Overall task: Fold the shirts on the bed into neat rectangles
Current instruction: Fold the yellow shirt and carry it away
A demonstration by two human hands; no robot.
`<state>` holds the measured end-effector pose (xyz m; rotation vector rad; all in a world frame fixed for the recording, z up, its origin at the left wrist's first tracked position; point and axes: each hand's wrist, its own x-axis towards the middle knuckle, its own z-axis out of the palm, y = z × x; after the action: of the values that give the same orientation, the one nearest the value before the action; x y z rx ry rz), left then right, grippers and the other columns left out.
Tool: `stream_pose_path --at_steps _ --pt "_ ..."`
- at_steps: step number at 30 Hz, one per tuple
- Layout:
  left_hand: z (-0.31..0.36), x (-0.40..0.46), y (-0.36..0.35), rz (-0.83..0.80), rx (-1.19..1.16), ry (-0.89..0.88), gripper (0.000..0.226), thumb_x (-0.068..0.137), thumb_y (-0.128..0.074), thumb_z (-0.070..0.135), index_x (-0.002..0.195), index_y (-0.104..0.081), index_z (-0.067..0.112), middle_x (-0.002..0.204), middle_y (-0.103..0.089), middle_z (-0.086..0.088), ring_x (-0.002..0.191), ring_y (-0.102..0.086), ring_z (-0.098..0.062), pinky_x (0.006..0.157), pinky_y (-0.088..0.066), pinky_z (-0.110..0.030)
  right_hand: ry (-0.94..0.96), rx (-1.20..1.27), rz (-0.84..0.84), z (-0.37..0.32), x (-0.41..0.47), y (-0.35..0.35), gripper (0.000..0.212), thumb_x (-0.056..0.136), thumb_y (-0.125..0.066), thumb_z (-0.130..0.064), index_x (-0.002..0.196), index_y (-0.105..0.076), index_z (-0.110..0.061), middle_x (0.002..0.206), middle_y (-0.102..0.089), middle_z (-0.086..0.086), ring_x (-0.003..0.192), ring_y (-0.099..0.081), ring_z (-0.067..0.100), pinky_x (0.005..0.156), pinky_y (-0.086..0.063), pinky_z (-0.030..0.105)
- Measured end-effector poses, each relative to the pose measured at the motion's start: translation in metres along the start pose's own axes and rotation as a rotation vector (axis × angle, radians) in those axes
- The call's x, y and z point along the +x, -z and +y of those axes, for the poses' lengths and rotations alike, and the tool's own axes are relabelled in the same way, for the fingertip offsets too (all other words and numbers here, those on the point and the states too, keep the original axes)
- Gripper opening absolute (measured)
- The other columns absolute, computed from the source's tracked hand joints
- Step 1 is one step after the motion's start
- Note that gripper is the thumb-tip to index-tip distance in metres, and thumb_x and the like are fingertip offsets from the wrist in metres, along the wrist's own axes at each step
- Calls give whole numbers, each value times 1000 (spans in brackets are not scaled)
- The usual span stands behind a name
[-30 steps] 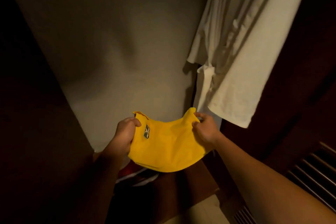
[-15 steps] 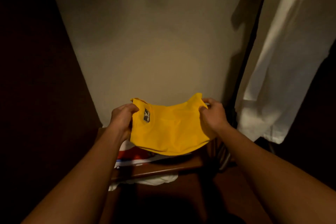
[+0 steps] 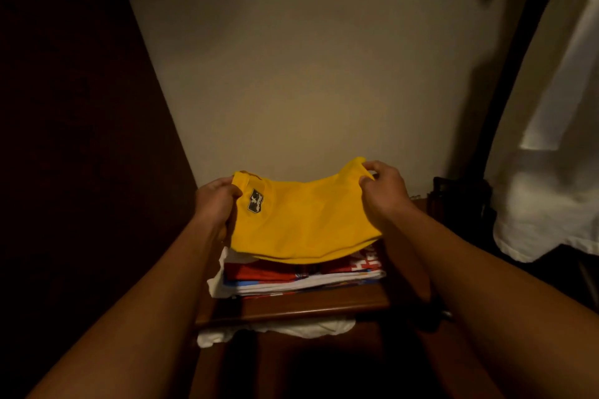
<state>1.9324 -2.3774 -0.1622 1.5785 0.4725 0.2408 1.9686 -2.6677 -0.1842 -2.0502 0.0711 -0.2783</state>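
A folded yellow shirt (image 3: 304, 220) with a small dark badge near its left edge hangs between my hands. My left hand (image 3: 217, 204) grips its left edge, and my right hand (image 3: 382, 194) pinches its right corner. The shirt's lower edge sags onto a stack of folded shirts (image 3: 301, 278), red, white and blue, which lies on a dark wooden shelf (image 3: 291, 308). The bed is not in view.
A plain beige wall (image 3: 308, 74) backs the shelf. A dark wooden panel (image 3: 81, 139) closes the left side. White garments (image 3: 551, 188) hang at the right. White cloth (image 3: 275, 330) bulges out under the shelf. A dark object (image 3: 460, 201) stands right of the stack.
The view has tilted down, bringing the stack and shelf into sight. Both hands have lowered the yellow shirt onto the stack, keeping the same hold.
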Motion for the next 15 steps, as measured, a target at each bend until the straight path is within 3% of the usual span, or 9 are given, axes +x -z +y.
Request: stream_pose_path --at_steps 2,6,10,13,15 --pt "-3 18 3 9 14 -14 37 89 -56 -3 118 -70 16 106 -71 -12 89 -68 -25 70 -54 -34 2 10 1 0 11 -13 39 101 -54 -10 139 -56 -10 140 -56 16 125 -55 32 97 -42 30" --pt "-12 51 9 43 -15 -19 40 89 -57 -2 121 -70 18 107 -71 -12 88 -68 -25 73 -54 -36 -2 46 6 10 29 -34 37 100 -54 -11 137 -58 -12 134 -60 14 116 -60 32 97 -50 39" --pt "-39 72 12 43 -36 43 31 93 -58 1 116 -68 19 99 -70 -10 85 -68 -25 75 -57 -39 -90 76 20 35 40 -43 34 98 -55 -10 132 -60 -14 122 -65 14 93 -65 28 75 -51 33" --pt "-82 75 14 -32 47 221 20 94 -65 11 113 -67 7 88 -72 -10 69 -60 -22 63 -48 -34 -280 -37 -141 71 41 -42 46 89 -64 -14 133 -54 -4 115 -63 14 101 -63 32 86 -54 46" --pt "-101 71 13 -106 98 320 10 97 -65 15 105 -66 10 81 -69 -8 65 -56 -20 60 -45 -30 -379 -85 -259 87 35 -41 23 87 -65 -10 106 -60 2 93 -63 14 91 -62 31 80 -54 51"
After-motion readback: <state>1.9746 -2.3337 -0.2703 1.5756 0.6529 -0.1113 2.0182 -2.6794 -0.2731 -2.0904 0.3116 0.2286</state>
